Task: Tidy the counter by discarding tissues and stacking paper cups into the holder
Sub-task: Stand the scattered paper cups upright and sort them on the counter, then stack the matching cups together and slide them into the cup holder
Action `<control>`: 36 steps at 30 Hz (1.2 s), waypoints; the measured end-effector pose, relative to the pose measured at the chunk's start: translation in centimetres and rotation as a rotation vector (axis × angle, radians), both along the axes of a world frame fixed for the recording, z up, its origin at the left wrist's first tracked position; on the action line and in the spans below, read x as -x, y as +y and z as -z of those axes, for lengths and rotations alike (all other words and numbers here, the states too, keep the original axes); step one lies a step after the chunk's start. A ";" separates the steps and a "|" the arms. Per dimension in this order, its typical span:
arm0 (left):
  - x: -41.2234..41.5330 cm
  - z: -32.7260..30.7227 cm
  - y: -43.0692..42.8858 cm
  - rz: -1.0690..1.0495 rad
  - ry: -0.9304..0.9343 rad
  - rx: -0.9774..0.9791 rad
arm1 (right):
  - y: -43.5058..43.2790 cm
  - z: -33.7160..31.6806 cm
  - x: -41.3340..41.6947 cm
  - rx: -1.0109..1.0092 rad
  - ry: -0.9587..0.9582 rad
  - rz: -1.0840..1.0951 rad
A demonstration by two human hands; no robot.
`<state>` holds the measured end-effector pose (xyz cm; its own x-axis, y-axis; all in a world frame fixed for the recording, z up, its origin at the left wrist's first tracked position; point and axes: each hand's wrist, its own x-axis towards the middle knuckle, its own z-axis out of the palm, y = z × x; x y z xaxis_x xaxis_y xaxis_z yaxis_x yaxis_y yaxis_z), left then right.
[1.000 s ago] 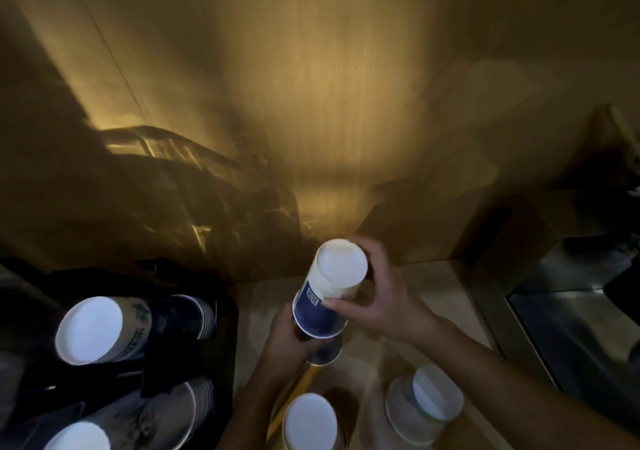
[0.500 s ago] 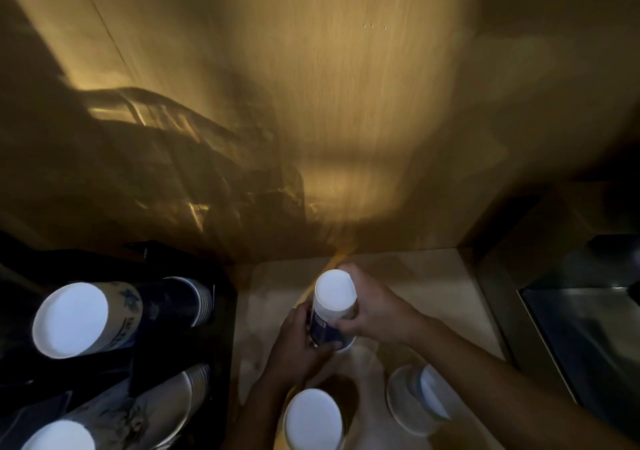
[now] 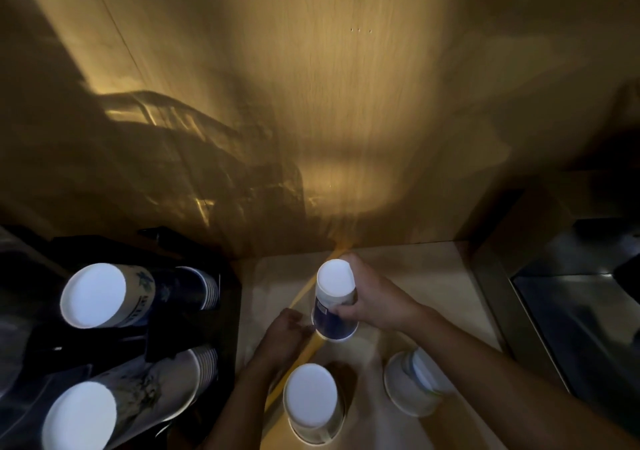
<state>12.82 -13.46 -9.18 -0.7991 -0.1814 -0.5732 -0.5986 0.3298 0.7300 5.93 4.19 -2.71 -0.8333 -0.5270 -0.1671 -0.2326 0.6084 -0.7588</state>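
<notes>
My right hand (image 3: 372, 302) grips an upside-down blue and white paper cup (image 3: 334, 299), which seems to sit on other nested cups, near the back of the pale counter (image 3: 429, 276). My left hand (image 3: 284, 337) rests just left of the cup's rim, fingers curled; whether it touches the cup is unclear. Two more upside-down cups stand nearer me: one (image 3: 311, 401) in the middle, one (image 3: 414, 384) to the right. The black cup holder (image 3: 194, 345) on the left carries two stacks of cups, the upper (image 3: 114, 295) and the lower (image 3: 104, 411). No tissue shows.
A wooden wall (image 3: 329, 103) rises right behind the counter, lit by a warm patch. A steel sink (image 3: 581, 318) lies to the right past a raised edge. A yellow stick-like strip (image 3: 304, 349) lies across the counter under my hands.
The cup in my right hand came down from mid-air toward the counter. My left hand slid from under it to its left side.
</notes>
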 end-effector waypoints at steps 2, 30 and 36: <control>-0.7 -0.6 -0.5 -0.063 0.002 -0.055 | 0.3 -0.4 -0.1 -0.019 0.019 0.015; -12.3 -9.5 4.0 -0.111 0.385 0.166 | 2.1 -3.4 -2.3 -0.305 0.202 0.105; -12.2 -8.6 3.7 -0.126 0.291 -0.002 | 0.7 -5.4 -7.6 -0.035 0.343 0.191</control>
<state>25.07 -9.74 -0.57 -0.9008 -0.2887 -0.3244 -0.4007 0.2646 0.8772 13.56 4.90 2.67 -0.9262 -0.3564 0.1230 -0.3494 0.6891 -0.6349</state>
